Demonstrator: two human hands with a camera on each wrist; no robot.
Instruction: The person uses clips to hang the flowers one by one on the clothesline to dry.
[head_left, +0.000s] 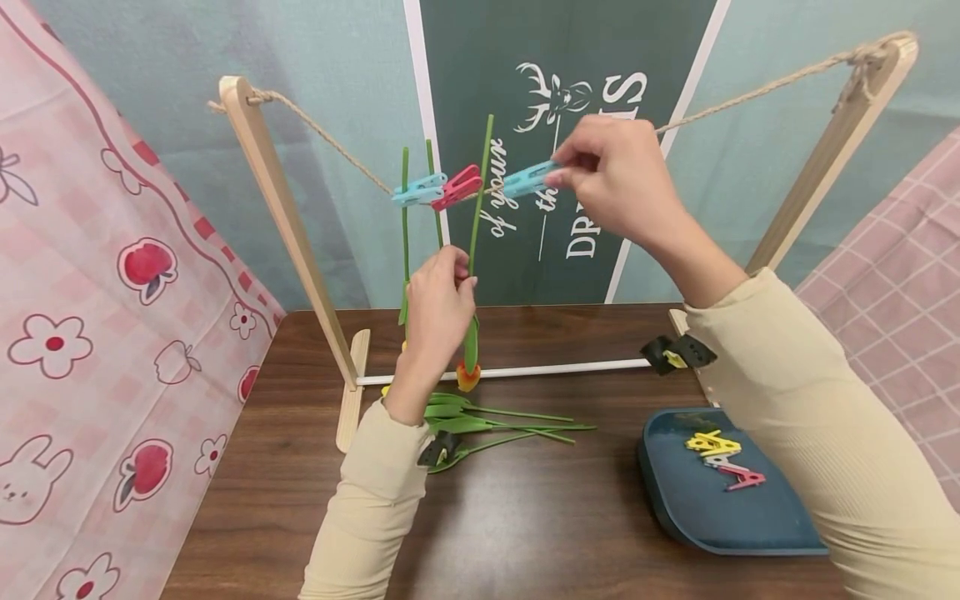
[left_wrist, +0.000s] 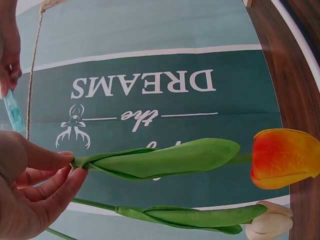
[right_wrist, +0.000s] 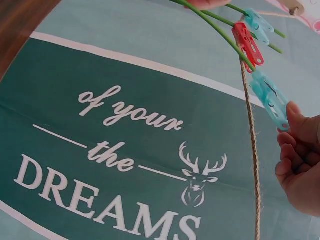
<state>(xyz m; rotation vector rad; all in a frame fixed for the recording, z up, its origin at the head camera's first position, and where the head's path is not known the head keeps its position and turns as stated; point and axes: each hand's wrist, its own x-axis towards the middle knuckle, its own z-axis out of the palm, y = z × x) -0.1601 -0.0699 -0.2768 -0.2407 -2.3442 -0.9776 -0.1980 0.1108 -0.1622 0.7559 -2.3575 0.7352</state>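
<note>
My left hand (head_left: 442, 296) pinches the green stem of an artificial tulip (left_wrist: 165, 160), whose orange-red bloom points down. That stem rises past the twine (head_left: 337, 143). My right hand (head_left: 622, 179) pinches a light-blue clothespin (head_left: 528, 178) by its handle end, the other end right by the stem at the twine. To the left, a red clothespin (head_left: 457, 187) and another light-blue clothespin (head_left: 420, 190) sit on the twine with two more stems. One of these flowers has a white bloom (left_wrist: 270, 221).
The twine hangs between two wooden posts (head_left: 288, 225), joined below by a white rod (head_left: 555, 369). Several tulips (head_left: 480, 423) lie on the brown table (head_left: 517, 517). At the right, a dark-blue tray (head_left: 720, 533) holds yellow, grey and red clothespins (head_left: 712, 444).
</note>
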